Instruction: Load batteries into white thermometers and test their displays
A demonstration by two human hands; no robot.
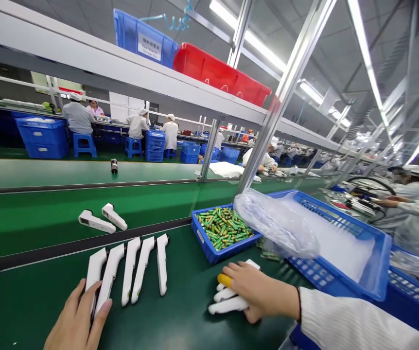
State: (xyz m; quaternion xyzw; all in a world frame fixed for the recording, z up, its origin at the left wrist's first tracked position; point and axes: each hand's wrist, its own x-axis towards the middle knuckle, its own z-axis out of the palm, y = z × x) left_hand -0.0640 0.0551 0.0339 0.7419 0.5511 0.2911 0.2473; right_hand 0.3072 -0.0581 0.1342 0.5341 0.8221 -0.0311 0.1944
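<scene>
A row of white handheld thermometers (130, 271) lies on the dark green table, heads pointing away from me. My left hand (80, 316) has its fingers and thumb around the lower ends of the two leftmost ones, touching the leftmost thermometer (96, 266) and its neighbour (111, 272). On the right, my right hand (255, 289), wearing a yellow finger cot (224, 280), is closed over a group of white thermometers (227, 306) lying side by side; the palm hides their middles. Just beyond it stands a blue bin (209, 251) full of green batteries (226, 227).
Two more thermometers (97, 222) lie on the green conveyor belt (30, 223). A blue crate (377, 287) with plastic bags (278, 223) stands at right. A metal post (268, 131) and overhead shelf (195, 90) rise ahead. A small dark cylinder (113, 166) stands behind. Co-workers sit beyond.
</scene>
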